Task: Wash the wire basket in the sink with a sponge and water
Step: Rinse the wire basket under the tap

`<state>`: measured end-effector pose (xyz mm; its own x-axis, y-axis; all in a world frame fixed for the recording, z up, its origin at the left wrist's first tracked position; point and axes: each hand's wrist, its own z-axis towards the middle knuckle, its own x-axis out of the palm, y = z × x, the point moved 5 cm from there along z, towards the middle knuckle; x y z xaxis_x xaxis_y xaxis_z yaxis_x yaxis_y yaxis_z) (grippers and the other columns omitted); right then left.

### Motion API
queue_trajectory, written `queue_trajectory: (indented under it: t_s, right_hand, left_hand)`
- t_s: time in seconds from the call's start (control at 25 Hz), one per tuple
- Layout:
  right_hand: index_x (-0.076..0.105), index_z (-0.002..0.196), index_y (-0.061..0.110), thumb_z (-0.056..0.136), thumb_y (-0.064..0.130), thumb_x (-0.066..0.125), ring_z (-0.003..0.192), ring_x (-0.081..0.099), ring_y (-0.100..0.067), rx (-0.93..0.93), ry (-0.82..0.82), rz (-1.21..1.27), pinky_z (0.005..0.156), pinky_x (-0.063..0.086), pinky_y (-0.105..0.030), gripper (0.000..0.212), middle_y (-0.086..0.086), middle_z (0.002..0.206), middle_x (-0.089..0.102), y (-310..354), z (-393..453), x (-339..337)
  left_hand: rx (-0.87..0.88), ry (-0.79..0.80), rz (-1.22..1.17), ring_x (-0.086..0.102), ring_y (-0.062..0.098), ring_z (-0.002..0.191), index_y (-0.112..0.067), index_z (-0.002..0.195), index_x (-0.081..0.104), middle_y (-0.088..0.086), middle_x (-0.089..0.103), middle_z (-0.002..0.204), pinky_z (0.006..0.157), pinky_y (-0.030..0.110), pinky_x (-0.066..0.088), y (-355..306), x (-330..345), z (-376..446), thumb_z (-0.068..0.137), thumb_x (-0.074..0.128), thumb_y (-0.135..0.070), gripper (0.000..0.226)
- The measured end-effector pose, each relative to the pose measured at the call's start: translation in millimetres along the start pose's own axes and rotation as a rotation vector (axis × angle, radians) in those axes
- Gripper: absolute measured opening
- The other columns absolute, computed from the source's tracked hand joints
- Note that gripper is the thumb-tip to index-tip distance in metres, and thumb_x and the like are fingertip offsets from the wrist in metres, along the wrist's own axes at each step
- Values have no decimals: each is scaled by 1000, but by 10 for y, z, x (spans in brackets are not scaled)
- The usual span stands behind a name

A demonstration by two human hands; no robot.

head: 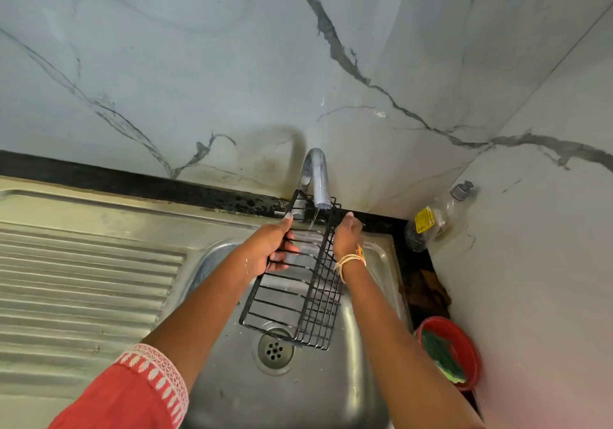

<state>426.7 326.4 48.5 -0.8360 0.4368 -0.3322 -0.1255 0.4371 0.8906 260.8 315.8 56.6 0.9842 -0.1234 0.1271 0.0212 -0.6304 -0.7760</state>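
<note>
I've got the black wire basket [298, 282] up over the steel sink [371, 322], tilted, its far end raised under the tap [317, 176] and its near end hanging just above the drain [274, 351]. A thin stream of water [313, 221] falls from the spout onto the basket's upper part. My left hand [272, 249] grasps the basket's left side, thumb along the rim and fingers curled under the wires. My right hand [346, 234] is against the basket's right wall near the top; it touches the wires, but I can't tell from here whether the fingers are wrapped around them. There's a band of threads [351, 261] on that wrist, and a red patterned sleeve [146, 385] on the left arm. To the left of the basin runs the ribbed draining board [83, 282]. At the tabletop's back right corner leans a clear plastic bottle [431, 219] with a yellow label. Along the right edge sits a red bowl [464, 339] with a green scrub pad [442, 355] in it, well apart from the basket. Behind it all stands the marble wall [232, 63].
</note>
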Motion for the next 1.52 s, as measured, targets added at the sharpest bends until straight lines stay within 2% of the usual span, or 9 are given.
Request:
queue_trajectory:
  t_s: [0.24, 0.4, 0.6, 0.8, 1.0, 1.08, 1.24, 1.4, 1.52]
  right_hand:
    - [15, 153, 26, 99, 53, 25, 148, 7, -24, -175, 118, -178, 120, 8, -45, 61, -5, 161, 11, 6, -290, 154]
    - [19, 151, 29, 85, 57, 56, 141, 26, -32, -163, 140, -278, 112, 30, -45, 81, -9, 156, 24, -23, -466, 50]
    - [39, 127, 27, 59, 35, 88, 113, 49, -20, -68, 220, 43, 88, 40, -33, 84, -1, 126, 48, 120, -429, -186]
    - [42, 118, 30, 51, 40, 90, 109, 52, -23, 81, 35, 301, 98, 44, -47, 83, -3, 125, 52, -42, -373, -223]
    - [34, 128, 24, 64, 38, 85, 116, 46, -32, 185, -84, 467, 104, 38, -54, 82, -11, 137, 41, -59, -410, -241]
    - [24, 141, 16, 78, 46, 73, 125, 42, -39, 176, -89, 313, 106, 37, -51, 85, -19, 147, 31, 4, -453, -214]
    - [36, 139, -2, 94, 53, 31, 137, 29, -38, -33, -232, -688, 105, 32, -57, 71, -22, 150, 25, 240, -556, -284]
    - [27, 143, -10, 98, 44, 20, 144, 18, -35, -286, -196, -884, 116, 17, -53, 71, -25, 154, 21, 288, -599, -249]
    - [32, 145, 3, 97, 42, 18, 143, 22, -33, -632, -129, -885, 116, 21, -52, 64, -22, 152, 27, 390, -945, -12]
  left_hand:
    - [-38, -119, -90, 26, 4, 24, -13, 83, 52, 2, 64, 71, 46, 22, 42, -42, 50, 31, 98, 37, -53, 46]
    - [-73, -76, -13, 26, 4, 25, -11, 83, 54, 1, 67, 64, 42, 20, 44, -23, 112, 21, 99, 37, -52, 47]
    - [-22, 76, -34, 38, 5, 31, -10, 91, 58, 1, 70, 59, 44, 23, 49, 43, 23, -43, 100, 41, -46, 40]
    - [67, 342, 120, 67, 24, 93, -9, 120, 63, 13, 71, 110, 78, 34, 53, 55, -204, -169, 102, 34, -44, 49]
    - [228, 165, -1, 63, 20, 58, -7, 83, 71, 8, 69, 66, 55, 27, 49, 27, -408, -272, 99, 45, -36, 42]
    - [334, -5, 8, 49, 15, 44, -8, 75, 69, 0, 58, 46, 45, 23, 42, -23, -405, -274, 100, 46, -35, 44]
    - [372, -60, 37, 34, 10, 31, -4, 75, 67, -7, 44, 33, 43, 23, 35, -40, -348, -255, 100, 48, -32, 42]
    - [340, -163, 17, 32, 11, 31, -9, 62, 63, -4, 43, 35, 41, 20, 24, -130, -371, -157, 94, 57, -40, 45]
    - [330, -243, -63, 31, 9, 31, -7, 66, 62, -1, 53, 43, 35, 16, 21, -259, -364, -71, 92, 61, -30, 34]
